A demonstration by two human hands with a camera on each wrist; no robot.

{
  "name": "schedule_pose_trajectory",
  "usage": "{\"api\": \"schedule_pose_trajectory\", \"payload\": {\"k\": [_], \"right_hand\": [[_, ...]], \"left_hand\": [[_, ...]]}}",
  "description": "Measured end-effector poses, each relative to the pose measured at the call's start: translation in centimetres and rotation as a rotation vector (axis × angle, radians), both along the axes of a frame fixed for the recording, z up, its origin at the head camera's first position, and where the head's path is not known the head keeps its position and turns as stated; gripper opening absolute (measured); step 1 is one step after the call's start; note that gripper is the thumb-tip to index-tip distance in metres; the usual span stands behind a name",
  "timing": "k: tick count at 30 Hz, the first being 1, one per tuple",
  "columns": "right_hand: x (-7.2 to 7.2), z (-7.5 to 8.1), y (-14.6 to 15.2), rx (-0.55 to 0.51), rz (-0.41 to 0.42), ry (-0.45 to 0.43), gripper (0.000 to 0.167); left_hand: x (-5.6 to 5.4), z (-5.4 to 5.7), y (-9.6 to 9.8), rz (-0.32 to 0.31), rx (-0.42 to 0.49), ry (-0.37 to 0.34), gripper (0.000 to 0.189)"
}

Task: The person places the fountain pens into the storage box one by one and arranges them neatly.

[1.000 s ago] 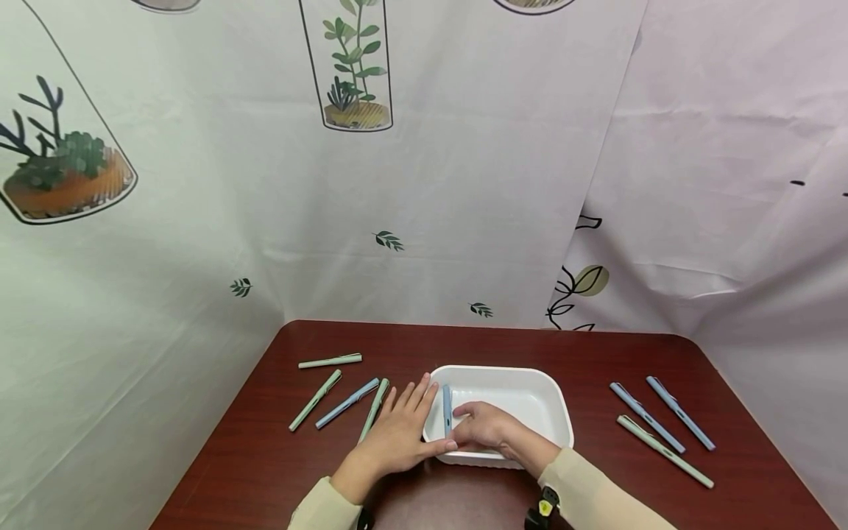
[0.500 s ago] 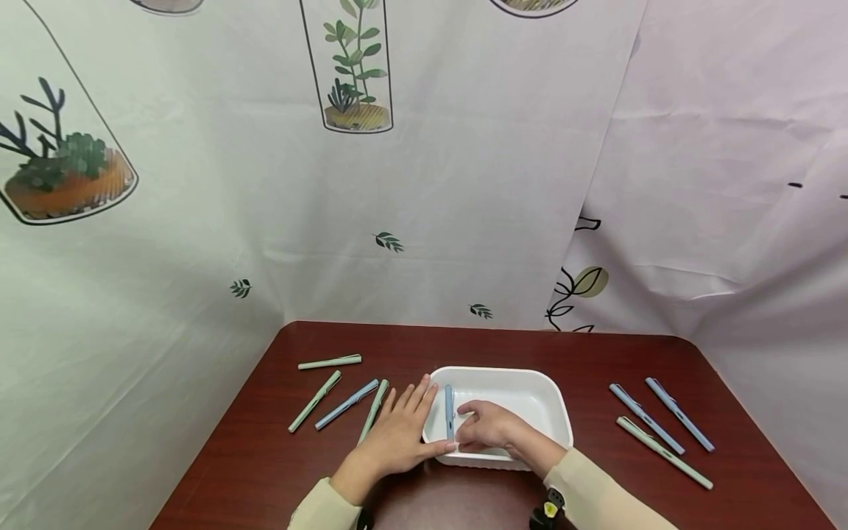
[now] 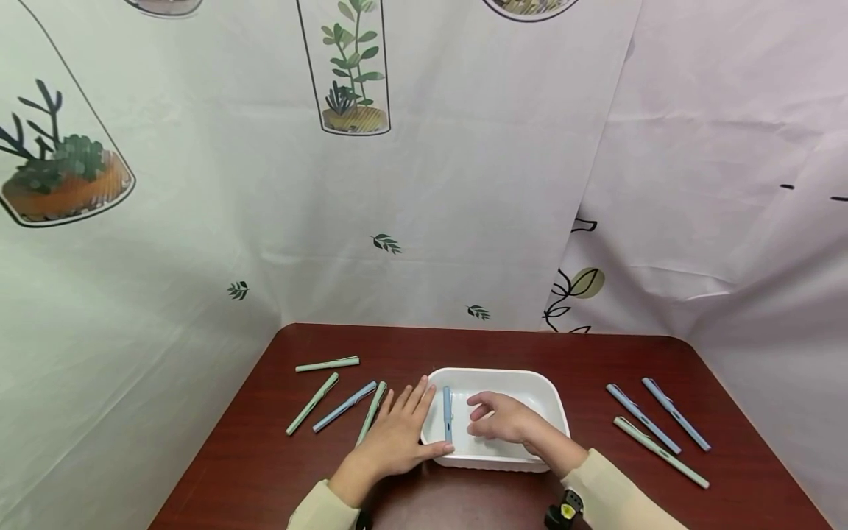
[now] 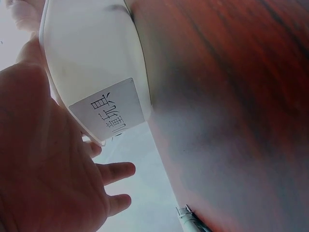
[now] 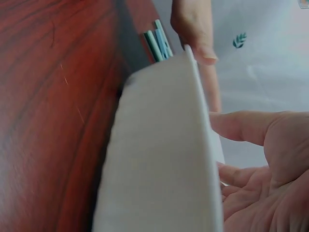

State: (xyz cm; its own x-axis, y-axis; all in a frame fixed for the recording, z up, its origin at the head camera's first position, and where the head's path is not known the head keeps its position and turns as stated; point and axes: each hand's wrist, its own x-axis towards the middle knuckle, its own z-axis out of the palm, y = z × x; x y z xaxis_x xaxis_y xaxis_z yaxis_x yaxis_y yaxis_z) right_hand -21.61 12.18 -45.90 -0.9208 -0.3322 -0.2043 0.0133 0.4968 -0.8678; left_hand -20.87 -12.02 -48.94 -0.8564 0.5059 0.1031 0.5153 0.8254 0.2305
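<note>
A blue pen (image 3: pixel 447 416) lies lengthwise in the white tray (image 3: pixel 493 461), along its left side. My left hand (image 3: pixel 394 439) rests over the tray's left edge with fingers spread and the thumb across the near left corner. In the left wrist view its palm (image 4: pixel 48 150) is against the tray's outer wall, beside a label (image 4: pixel 108 108) with printed characters. Over the tray's middle hovers my right hand (image 3: pixel 506 421), fingers loosely bent, holding nothing, a short gap right of the pen. The right wrist view shows that hand (image 5: pixel 275 164) behind the tray wall (image 5: pixel 154 145).
Left of the tray lie a blue pen (image 3: pixel 344 406) and several green pens, one green pen (image 3: pixel 371 412) close beside my left hand. On the right are two blue pens (image 3: pixel 676 414) and a green pen (image 3: pixel 660 452). Patterned cloth (image 3: pixel 424 184) hangs behind the brown table (image 3: pixel 563 350).
My right hand has drawn back from the blue pen, rising and moving right, its fingers loosening. The pen stays in the tray. My left hand keeps its place on the tray's edge.
</note>
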Motion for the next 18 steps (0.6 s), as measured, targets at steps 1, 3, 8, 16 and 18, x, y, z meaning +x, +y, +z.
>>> {"api": "schedule_pose_trajectory", "payload": {"k": [1,3,8,16,18], "right_hand": [[0.0,0.2,0.2,0.015,-0.005,0.017,0.051],[0.1,0.7,0.6,0.043,-0.014,0.044,0.050],[0.4,1.8,1.7,0.086,-0.040,0.078,0.049],[0.7,3.0,3.8,0.083,-0.051,0.108,0.053],[0.8,3.3,4.4,0.081,-0.046,0.124,0.053]], "left_hand": [[0.0,0.0,0.0,0.001,0.000,-0.003,0.100],[0.0,0.1,0.0,0.002,0.004,-0.012,0.099],[0.0,0.0,0.0,0.001,0.013,-0.016,0.098],[0.0,-0.1,-0.1,0.002,0.012,-0.005,0.098],[0.0,-0.1,-0.1,0.002,0.010,-0.001,0.098]]}}
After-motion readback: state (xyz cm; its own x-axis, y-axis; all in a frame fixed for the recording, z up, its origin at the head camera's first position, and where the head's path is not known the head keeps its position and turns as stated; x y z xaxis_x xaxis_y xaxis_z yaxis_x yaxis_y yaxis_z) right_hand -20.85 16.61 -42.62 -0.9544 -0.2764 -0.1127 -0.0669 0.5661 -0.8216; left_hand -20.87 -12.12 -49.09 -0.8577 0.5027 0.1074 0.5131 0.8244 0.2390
